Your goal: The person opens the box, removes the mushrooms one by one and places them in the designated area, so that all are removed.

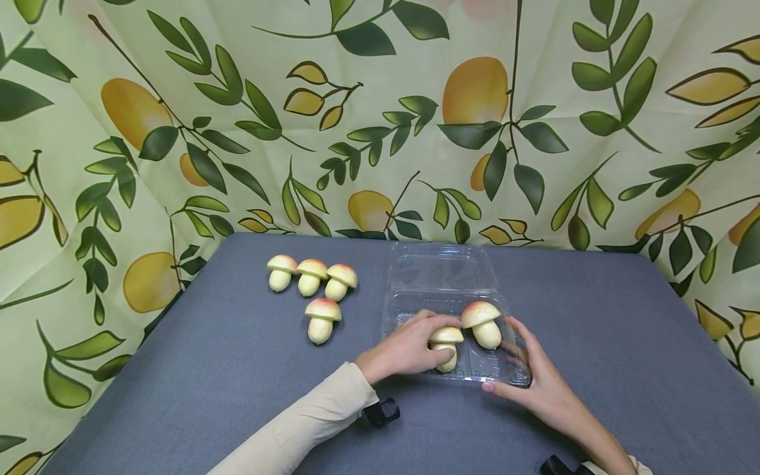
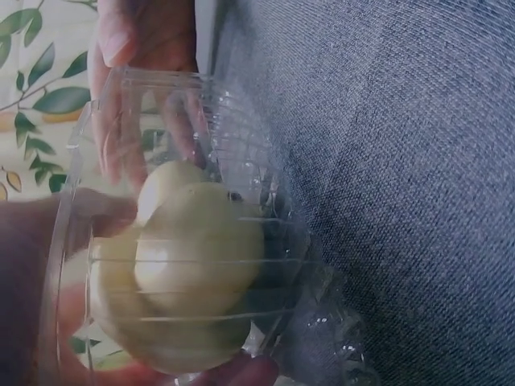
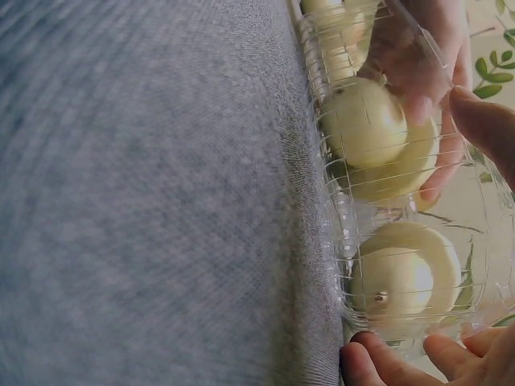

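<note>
A clear plastic clamshell container point(image 1: 415, 300) lies on the table with its lid opened backward. Inside its left half, my left hand point(image 1: 410, 346) grips a toy mushroom point(image 1: 446, 335) by the cap and stem. Another mushroom point(image 1: 482, 320), with a reddish-yellow cap and pale stem, lies in the right half. My right hand point(image 1: 546, 376) holds the container's front right corner, thumb at the front edge and fingers along the right side. Through the clear wall, the left wrist view shows the gripped mushroom point(image 2: 197, 249) stem-end first. Both mushrooms appear in the right wrist view, the untouched one point(image 3: 394, 277) nearer.
Left of the container, three mushrooms point(image 1: 311, 277) stand in a row, with a single mushroom point(image 1: 322, 321) in front of them. The opened lid point(image 1: 442, 267) reaches toward the table's back edge. A leaf-and-fruit patterned cloth point(image 1: 380, 132) hangs behind the grey-blue table point(image 1: 196, 382).
</note>
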The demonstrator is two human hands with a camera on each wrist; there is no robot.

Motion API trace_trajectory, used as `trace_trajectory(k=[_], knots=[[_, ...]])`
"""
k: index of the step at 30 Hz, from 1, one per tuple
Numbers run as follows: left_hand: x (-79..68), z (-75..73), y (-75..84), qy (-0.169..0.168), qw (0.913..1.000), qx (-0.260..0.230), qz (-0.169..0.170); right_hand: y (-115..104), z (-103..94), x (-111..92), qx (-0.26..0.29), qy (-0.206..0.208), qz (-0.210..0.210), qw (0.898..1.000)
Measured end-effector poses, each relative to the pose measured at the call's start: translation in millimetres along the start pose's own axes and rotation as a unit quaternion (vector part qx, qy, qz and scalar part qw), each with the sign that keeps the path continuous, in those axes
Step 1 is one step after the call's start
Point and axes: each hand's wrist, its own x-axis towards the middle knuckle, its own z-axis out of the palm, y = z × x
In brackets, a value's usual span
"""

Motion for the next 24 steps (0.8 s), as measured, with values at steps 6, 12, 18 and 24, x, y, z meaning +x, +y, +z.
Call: trace_trajectory(k=[6, 12, 18, 24], knots=[[1.2, 0.9, -0.3, 0.006, 1.0000, 0.002, -0.001, -1.0, -0.3, -0.2, 0.000, -0.001, 0.005, 1.000], [2.5, 0.9, -0.3, 0.000, 0.9997, 0.005, -0.025, -1.4, -0.2, -0.2, 0.002, -0.001, 0.008, 1.000], [1.0, 1.3, 2.2, -0.005, 0.9994, 0.014, -0.030, -1.3, -0.5, -0.5, 0.002, -0.004, 0.013, 1.000], [-0.7, 0.8, 2.2, 0.007, 0.9998, 0.016, -0.012, -0.5, -0.5, -0.3, 0.000, -0.002, 0.010, 1.000]])
